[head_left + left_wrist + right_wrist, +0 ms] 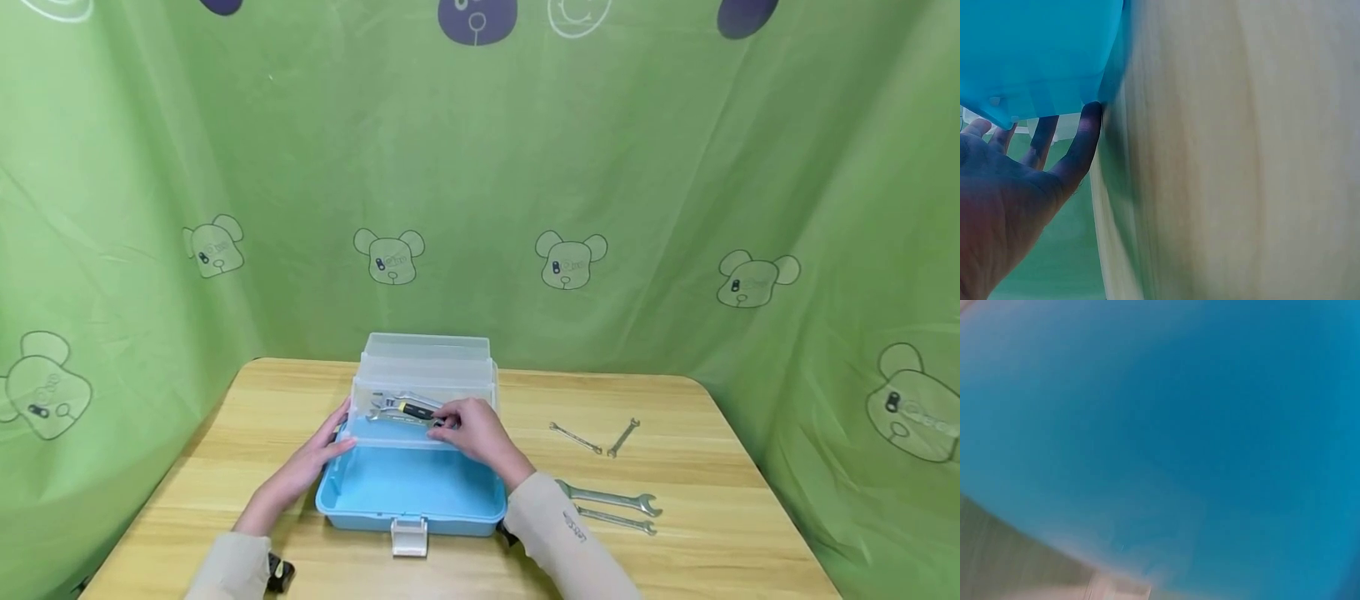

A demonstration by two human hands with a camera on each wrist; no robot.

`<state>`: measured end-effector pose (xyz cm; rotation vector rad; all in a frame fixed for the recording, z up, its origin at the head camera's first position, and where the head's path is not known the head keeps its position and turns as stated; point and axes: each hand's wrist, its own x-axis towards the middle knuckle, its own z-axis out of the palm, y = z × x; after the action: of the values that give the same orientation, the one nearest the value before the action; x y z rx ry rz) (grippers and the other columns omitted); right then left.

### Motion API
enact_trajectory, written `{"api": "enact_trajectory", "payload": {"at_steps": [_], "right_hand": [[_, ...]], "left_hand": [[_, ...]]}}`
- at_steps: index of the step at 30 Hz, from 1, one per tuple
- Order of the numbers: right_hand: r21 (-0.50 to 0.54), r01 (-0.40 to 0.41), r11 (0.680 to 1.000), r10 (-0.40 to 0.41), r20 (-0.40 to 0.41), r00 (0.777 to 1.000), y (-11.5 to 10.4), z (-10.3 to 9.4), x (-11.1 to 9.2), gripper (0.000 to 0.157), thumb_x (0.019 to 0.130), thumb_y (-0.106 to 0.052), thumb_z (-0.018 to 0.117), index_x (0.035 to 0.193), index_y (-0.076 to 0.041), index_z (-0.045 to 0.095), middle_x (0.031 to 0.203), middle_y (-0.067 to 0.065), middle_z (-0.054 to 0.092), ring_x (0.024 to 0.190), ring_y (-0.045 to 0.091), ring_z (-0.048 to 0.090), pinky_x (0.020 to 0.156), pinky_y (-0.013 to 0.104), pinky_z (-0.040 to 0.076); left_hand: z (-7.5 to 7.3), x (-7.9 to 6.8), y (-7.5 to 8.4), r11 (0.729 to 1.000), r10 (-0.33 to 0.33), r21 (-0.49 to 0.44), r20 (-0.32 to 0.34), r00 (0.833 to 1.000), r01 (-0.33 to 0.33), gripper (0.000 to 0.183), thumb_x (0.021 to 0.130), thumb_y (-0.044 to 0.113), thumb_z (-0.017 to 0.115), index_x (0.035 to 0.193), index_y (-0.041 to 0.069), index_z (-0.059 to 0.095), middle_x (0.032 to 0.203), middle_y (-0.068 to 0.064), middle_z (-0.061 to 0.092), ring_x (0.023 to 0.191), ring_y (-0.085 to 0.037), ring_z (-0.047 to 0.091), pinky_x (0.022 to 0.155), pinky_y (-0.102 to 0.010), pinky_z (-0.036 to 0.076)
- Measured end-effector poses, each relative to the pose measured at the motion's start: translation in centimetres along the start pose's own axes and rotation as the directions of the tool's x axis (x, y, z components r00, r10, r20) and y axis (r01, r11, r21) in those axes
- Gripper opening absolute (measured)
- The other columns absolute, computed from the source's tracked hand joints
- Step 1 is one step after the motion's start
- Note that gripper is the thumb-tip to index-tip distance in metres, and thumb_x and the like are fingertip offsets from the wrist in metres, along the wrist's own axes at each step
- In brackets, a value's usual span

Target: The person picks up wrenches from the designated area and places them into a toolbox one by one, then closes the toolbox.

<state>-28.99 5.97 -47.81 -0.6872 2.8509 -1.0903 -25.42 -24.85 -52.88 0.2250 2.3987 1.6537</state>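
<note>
Yellow wood grain covers the desk [675,567], cut off at the near edge. Its blue box [420,479] stands open, white latch [409,538] foremost. To the right lie four wrenches [611,498], the nearer two partly behind a sleeve [566,542]. The left grip [311,458], fingers extended, rests against the box's side. The right grip [477,429] pinches a black-and-yellow tool [416,411] over the clear tray [405,442], hiding its end. Green curtain [480,167] hangs behind. Blur fills the right-wrist view.
</note>
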Motion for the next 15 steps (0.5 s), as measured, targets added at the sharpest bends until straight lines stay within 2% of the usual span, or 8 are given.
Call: {"api": "enact_trajectory", "payload": {"at_steps": [5, 15], "right_hand": [[0.026, -0.014, 1.0, 0.014, -0.004, 1.0, -0.15, -0.12, 0.08, 0.03, 0.087, -0.025, 0.085, 0.11, -0.006, 0.08, 0.085, -0.001, 0.075, 0.07, 0.004, 0.061, 0.06, 0.02, 0.051], [0.049, -0.011, 0.999, 0.011, -0.015, 1.0, -0.04, -0.03, 0.01, 0.03, 0.087, -0.026, 0.085, 0.108, -0.005, 0.08, 0.085, 0.0, 0.076, 0.071, 0.004, 0.063, 0.062, 0.02, 0.053]], "left_hand": [[-0.06, -0.04, 0.19, 1.0, 0.001, 0.004, 0.0, 1.0, -0.001, 0.079, 0.106, 0.044, 0.054, 0.167, 0.035, 0.005, 0.175, -0.015, 0.001, 0.159, -0.047, -0.004, 0.121, -0.075, 0.0], [0.04, 0.0, 0.11, 1.0, 0.007, -0.006, -0.008, 1.0, -0.007, 0.08, 0.106, 0.043, 0.054, 0.168, 0.033, 0.005, 0.175, -0.015, 0.003, 0.159, -0.047, -0.004, 0.121, -0.075, -0.001]]}}
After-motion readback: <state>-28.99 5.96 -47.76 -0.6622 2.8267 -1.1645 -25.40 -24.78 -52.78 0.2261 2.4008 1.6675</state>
